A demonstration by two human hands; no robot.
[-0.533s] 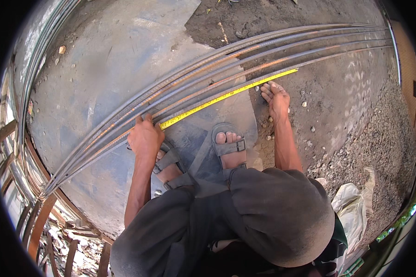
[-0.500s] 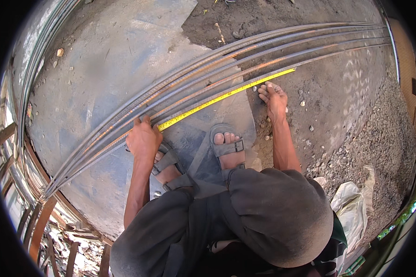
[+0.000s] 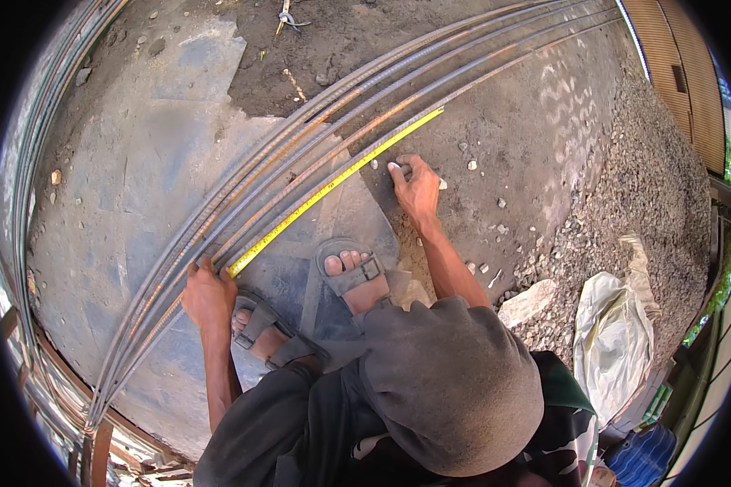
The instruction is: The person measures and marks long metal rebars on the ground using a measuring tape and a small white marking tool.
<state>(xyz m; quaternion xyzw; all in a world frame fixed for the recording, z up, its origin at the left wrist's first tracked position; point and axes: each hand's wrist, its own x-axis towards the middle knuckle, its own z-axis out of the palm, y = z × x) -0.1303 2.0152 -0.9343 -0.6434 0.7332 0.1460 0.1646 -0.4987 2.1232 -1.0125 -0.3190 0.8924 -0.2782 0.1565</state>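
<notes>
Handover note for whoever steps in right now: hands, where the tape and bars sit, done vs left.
Left hand: pressed down on the near end of the yellow tape measure, against the steel bars.
Right hand: on the ground just beside the tape, short of its far end; the fingers pinch something small and pale that I cannot identify.
Tape lies stretched along the nearest bar of the bundle, on the concrete slab.
Done: tape laid out and pinned.
Left: no mark visible on the bars, so any marking looks still open.
</notes>
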